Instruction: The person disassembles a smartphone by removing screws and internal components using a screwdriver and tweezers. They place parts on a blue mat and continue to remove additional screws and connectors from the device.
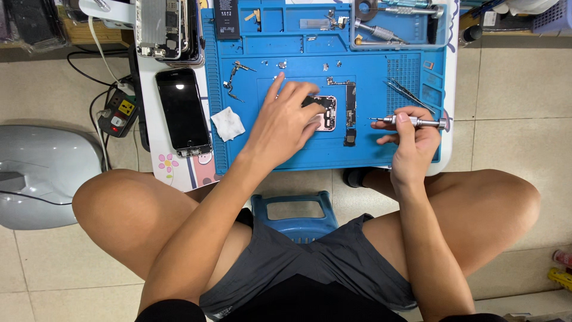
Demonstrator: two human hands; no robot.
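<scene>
Phone shell (325, 113) lies on the blue mat (286, 56), pinned flat under my left hand (285, 122) so it cannot slide; my right hand (411, 138), well apart, pinches the screwdriver (411, 121) level, tip toward it.

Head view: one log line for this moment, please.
left hand: resting on opened pink phone housing | right hand: holding silver screwdriver, level | circuit board: beside housing | surface: blue repair mat
</scene>
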